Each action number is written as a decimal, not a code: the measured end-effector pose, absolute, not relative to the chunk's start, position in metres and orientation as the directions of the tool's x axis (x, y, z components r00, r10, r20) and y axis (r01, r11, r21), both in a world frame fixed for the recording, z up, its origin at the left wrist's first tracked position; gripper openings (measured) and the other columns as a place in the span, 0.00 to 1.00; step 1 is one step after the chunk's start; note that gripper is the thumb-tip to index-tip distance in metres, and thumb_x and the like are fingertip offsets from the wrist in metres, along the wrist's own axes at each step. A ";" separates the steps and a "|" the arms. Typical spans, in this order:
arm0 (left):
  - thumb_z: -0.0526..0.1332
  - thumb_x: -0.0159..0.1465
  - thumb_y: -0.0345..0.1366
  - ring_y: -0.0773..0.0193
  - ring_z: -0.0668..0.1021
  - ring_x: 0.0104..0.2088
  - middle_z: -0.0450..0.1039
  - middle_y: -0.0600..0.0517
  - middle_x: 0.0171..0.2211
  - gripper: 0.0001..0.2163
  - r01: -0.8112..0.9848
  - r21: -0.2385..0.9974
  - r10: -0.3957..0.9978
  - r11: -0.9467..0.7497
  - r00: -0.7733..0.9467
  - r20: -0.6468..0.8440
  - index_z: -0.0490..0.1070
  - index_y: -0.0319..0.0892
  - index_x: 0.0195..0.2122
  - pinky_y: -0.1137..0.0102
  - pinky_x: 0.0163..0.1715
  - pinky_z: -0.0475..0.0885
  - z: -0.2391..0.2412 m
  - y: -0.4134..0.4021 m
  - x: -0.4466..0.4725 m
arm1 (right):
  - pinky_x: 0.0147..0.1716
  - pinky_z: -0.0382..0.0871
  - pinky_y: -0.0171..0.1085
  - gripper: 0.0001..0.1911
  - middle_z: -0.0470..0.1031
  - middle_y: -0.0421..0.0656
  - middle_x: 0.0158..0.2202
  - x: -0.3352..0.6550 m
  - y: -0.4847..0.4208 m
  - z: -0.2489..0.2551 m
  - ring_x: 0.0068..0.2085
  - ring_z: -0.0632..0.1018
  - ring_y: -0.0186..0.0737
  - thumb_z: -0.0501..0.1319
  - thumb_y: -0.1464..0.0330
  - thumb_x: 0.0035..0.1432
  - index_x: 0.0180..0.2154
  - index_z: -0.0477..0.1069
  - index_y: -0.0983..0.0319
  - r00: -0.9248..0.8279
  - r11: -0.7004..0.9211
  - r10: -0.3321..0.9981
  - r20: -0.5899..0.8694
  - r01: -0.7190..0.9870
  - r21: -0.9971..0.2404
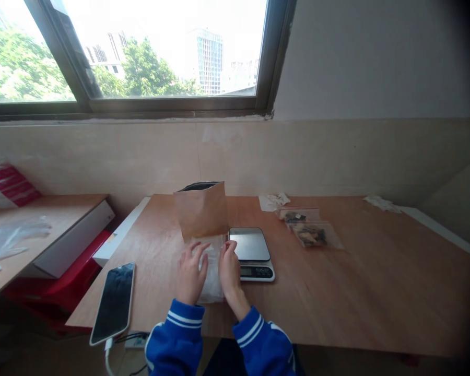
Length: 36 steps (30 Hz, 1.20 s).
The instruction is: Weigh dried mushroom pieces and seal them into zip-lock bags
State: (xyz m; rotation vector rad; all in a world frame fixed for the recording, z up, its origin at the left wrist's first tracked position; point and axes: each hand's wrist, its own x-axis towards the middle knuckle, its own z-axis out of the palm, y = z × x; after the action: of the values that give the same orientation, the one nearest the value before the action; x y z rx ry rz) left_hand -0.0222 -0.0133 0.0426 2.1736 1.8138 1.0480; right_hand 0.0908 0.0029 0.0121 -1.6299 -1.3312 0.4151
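Clear plastic bags [211, 284] lie flat on the table in front of me, possibly in a stack. My left hand [191, 271] rests over their left side with its fingers apart. At their right edge, my right hand [229, 269] is closed in a pinch on a bag's edge. Just behind the bags stands an upright brown paper pouch [203, 211], its dark mouth open. A kitchen scale [250, 245] with a metal plate sits right beside my right hand, with nothing on the plate.
Two clear zip bags with dark pieces inside, one nearer [315, 235] and one behind [297, 214], lie right of the scale. A phone [113, 303] on a cable lies at the table's left edge. Crumpled tissue [278, 199] is at the back. A red stool [74, 277] stands left.
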 end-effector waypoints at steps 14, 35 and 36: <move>0.52 0.65 0.39 0.54 0.62 0.63 0.64 0.47 0.60 0.14 0.953 0.216 0.942 -0.211 0.139 0.306 0.72 0.47 0.49 0.51 0.63 0.46 -0.016 -0.010 -0.008 | 0.42 0.62 0.49 0.10 0.67 0.62 0.45 0.314 0.036 0.006 0.46 0.69 0.55 0.55 0.69 0.57 0.39 0.68 0.68 0.569 -0.206 0.657 0.494 0.766 -0.609; 0.59 0.59 0.52 0.62 0.78 0.31 0.76 0.47 0.34 0.20 -0.320 0.916 0.952 0.240 0.261 -0.158 0.72 0.39 0.40 0.69 0.30 0.73 0.109 -0.047 0.033 | 0.50 0.68 0.43 0.08 0.73 0.46 0.47 0.208 -0.079 0.117 0.51 0.73 0.43 0.54 0.75 0.57 0.36 0.68 0.57 -0.157 0.582 0.800 0.579 0.436 -0.686; 0.61 0.57 0.52 0.61 0.78 0.32 0.76 0.47 0.33 0.20 -0.326 0.905 0.946 0.274 0.258 -0.194 0.73 0.39 0.39 0.69 0.31 0.73 0.107 -0.046 0.029 | 0.50 0.68 0.42 0.09 0.73 0.46 0.48 0.207 -0.082 0.119 0.52 0.73 0.42 0.53 0.76 0.57 0.36 0.68 0.57 -0.204 0.593 0.800 0.565 0.421 -0.687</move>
State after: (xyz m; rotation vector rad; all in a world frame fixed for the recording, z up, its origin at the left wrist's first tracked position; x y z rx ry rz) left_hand 0.0288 -0.0457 0.1066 0.8690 0.8917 1.0282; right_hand 0.2068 -0.0823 0.1191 -0.9910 -1.8293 0.4776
